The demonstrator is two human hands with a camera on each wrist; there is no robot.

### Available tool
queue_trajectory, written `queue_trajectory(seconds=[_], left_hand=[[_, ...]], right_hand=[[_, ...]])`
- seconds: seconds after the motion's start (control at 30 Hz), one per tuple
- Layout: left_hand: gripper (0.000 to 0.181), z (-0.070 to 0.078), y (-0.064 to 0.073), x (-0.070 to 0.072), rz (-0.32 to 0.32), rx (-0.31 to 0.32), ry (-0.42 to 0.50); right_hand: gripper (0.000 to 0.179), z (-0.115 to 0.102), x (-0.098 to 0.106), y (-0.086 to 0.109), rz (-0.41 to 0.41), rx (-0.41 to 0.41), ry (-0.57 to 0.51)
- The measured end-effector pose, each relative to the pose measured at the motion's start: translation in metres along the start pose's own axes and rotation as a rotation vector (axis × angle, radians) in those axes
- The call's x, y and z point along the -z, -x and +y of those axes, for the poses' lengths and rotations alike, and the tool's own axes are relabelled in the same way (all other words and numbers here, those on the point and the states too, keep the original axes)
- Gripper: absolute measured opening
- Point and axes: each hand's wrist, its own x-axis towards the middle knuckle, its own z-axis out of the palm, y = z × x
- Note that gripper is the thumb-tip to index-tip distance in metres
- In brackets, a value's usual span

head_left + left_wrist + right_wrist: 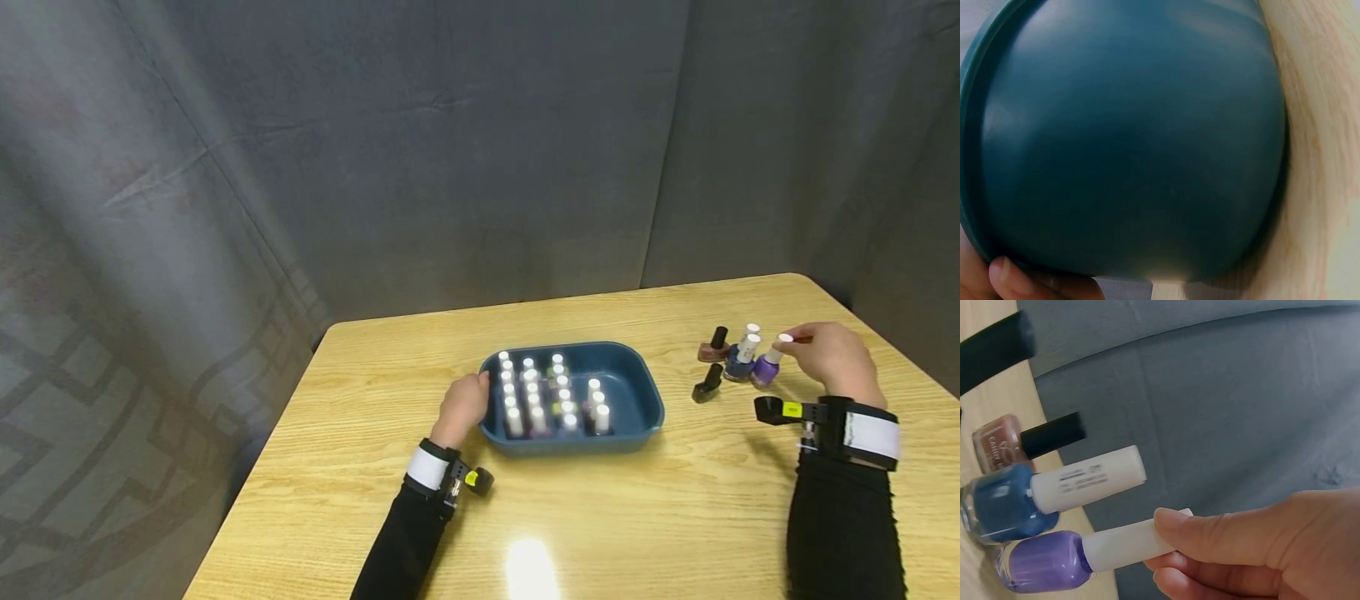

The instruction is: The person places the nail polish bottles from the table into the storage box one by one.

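Observation:
My right hand pinches the white cap of a purple nail polish bottle between thumb and fingers. Beside it stand blue nail polish bottles with white caps. My left hand grips the left end of a blue plastic tray, its fingers at the rim. Rows of white-capped nail polish bottles fill the tray's left and middle parts. The left wrist view shows mostly the tray's outer wall, with fingertips under the rim.
Left of the blue bottles are a brownish-pink nail polish bottle with a black cap and a dark, black-capped one. The wooden table ends at a grey curtain behind.

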Motion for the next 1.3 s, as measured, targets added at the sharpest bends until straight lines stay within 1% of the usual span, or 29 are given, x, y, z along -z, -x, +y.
queue_trajectory(seconds=[0.13, 0.17, 0.3, 0.53, 0.6, 0.73, 0.83, 0.9, 1.03, 1.13, 1.2, 1.3], left_hand=[[0.050, 0.000, 0.000, 0.000, 0.001, -0.004, -0.003], [0.050, 0.000, 0.000, 0.000, 0.002, -0.004, -0.004], [0.050, 0.000, 0.000, 0.000, 0.006, -0.007, -0.008], [0.049, -0.001, 0.000, -0.001, 0.004, 0.002, 0.001], [0.049, -0.001, 0.000, -0.001, 0.003, 0.004, 0.001], [0.048, -0.002, 0.000, 0.001, 0.004, -0.005, -0.001], [0.048, -0.002, 0.001, 0.002, 0.005, -0.014, -0.006], [0.049, -0.002, 0.002, 0.003, 0.002, -0.013, -0.004], [0.049, -0.002, 0.001, 0.003, -0.001, -0.005, 0.003], [0.049, -0.003, 0.000, 0.001, 0.005, -0.009, 0.002], [0.049, -0.003, 0.000, 0.000, 0.006, -0.011, 0.002], [0.049, -0.004, 0.000, 0.000, 0.004, -0.008, 0.001]], right_hand=[[0.048, -0.007, 0.006, 0.005, 0.032, -0.005, -0.005], [0.046, -0.011, 0.009, 0.009, 0.031, 0.009, -0.018], [0.043, -0.029, 0.015, 0.019, 0.095, 0.044, -0.011], [0.041, -0.059, 0.018, 0.032, 0.183, 0.147, -0.009], [0.039, -0.069, 0.017, 0.036, 0.214, 0.189, -0.009], [0.032, -0.093, 0.009, 0.043, 0.283, 0.302, -0.007], [0.030, -0.114, -0.002, 0.049, 0.284, 0.386, -0.035], [0.028, -0.128, -0.011, 0.052, 0.282, 0.457, -0.052], [0.024, -0.151, -0.031, 0.055, 0.236, 0.564, -0.073], [0.022, -0.162, -0.043, 0.056, 0.177, 0.596, -0.067], [0.021, -0.167, -0.050, 0.056, 0.152, 0.612, -0.050], [0.022, -0.171, -0.060, 0.056, 0.144, 0.630, -0.014]])
